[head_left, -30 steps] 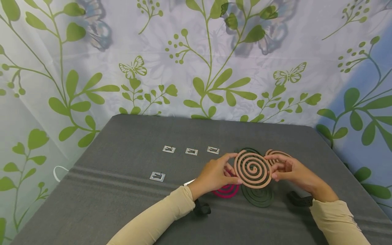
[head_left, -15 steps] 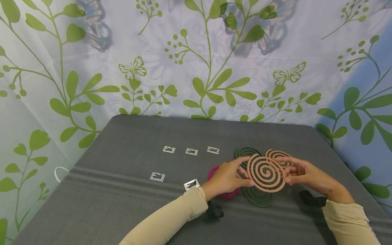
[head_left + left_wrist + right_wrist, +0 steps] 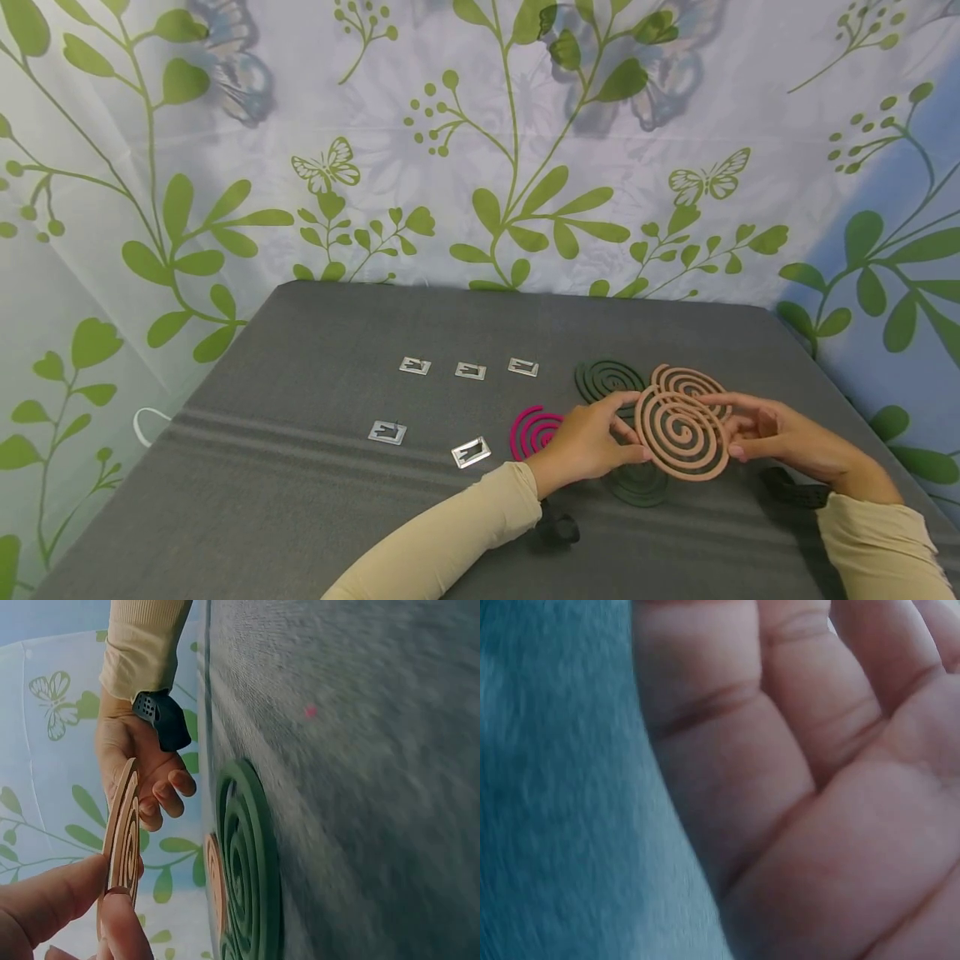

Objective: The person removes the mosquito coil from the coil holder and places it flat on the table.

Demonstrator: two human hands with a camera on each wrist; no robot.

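Note:
Both my hands hold a tan mosquito coil (image 3: 682, 432) raised and tilted over the right part of the table. My left hand (image 3: 588, 442) pinches its left edge; the left wrist view shows this coil (image 3: 120, 840) nearly edge-on between thumb and finger. My right hand (image 3: 787, 437) grips the opposite edge. Behind it lies another tan coil (image 3: 686, 377), partly covered in view. A dark green coil (image 3: 606, 379) lies beside that one, and another green coil (image 3: 637, 492) shows below the held coil. A pink coil (image 3: 531, 429) is partly hidden by my left hand.
Several flat metal coil stands lie to the left, among them a back one (image 3: 415, 366) and a nearer one (image 3: 471, 452). The grey cloth-covered table (image 3: 285, 500) ends at a patterned curtain (image 3: 420, 167). A black wrist strap (image 3: 558, 529) hangs under my left forearm.
Both hands have carried the tan coil rightward and slightly nearer. The back green coil, the pink coil and the nearest metal stand have come more into view.

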